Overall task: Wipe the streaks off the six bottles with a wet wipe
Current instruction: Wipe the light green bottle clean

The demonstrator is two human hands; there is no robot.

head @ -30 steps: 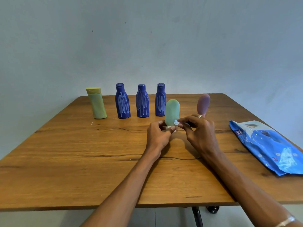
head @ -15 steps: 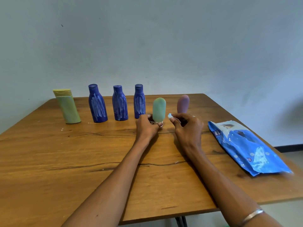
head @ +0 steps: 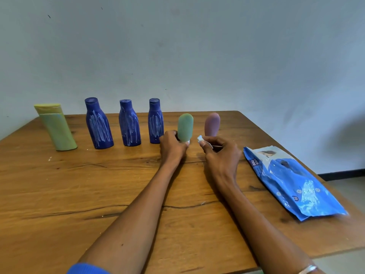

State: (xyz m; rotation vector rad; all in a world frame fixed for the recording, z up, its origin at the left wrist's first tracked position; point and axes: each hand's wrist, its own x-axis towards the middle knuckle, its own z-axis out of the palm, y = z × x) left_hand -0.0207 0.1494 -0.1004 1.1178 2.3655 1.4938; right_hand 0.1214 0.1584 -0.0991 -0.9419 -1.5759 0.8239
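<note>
- A blue sleeve cuff [head: 87, 268] shows at the bottom edge on the left forearm, and a thin metal bangle [head: 307, 269] circles the right wrist.
- The wooden worktop [head: 59, 194] has a broad bare stretch between its near edge and the hands, crossed by dark cracks in the grain.
- A blue wipes packet [head: 292, 182] lies flat near the right edge of the worktop, apart from the right hand.
- The right hand [head: 221, 155] has its fingers [head: 203, 144] curled, pinching a small white wet wipe [head: 200, 138] at the tips; the wipe sits just beside the green bottle without touching it.
- The left hand [head: 171, 149] grips the base of the green bottle [head: 185, 126], fingers wrapped round its lower part; the bottle stands upright with its rounded end up.
- A mauve bottle [head: 212, 123] of the same rounded shape stands just behind the right hand.
- Left of the green bottle stand three dark blue bottles in a row: the nearest [head: 156, 120] just beside the left hand, then the middle one [head: 129, 123], then the left one [head: 98, 124]. All three carry whitish scribbled streaks.
- A yellow-green bottle [head: 56, 128] stands furthest left, leaning, near the worktop's left edge.
- A pale wall [head: 177, 46] rises behind the far edge of the worktop.
</note>
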